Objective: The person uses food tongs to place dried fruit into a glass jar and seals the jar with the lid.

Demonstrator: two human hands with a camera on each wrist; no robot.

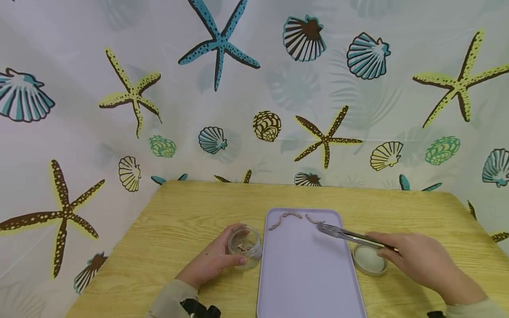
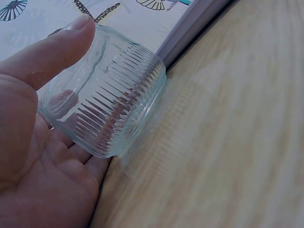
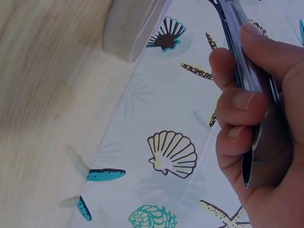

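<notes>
My left hand (image 1: 218,258) grips a clear ribbed glass jar (image 2: 118,90) on the table, just left of a lilac tray (image 1: 308,269). Thin brownish pieces show at the bottom of the jar. My right hand (image 1: 417,258) holds metal tongs (image 1: 358,238), their tips over the tray's far right part, right at one thin, curled brown piece (image 1: 314,219). Two similar pieces, one at the far edge (image 1: 292,215) and one at the far left corner (image 1: 275,224), lie on the tray. In the right wrist view the fingers wrap around the tongs' handle (image 3: 259,123).
A round lid (image 1: 370,259) lies on the wooden table (image 1: 199,207) to the right of the tray, below the tongs. A white cloth with starfish and shell prints (image 1: 246,97) hangs behind the table and along its sides.
</notes>
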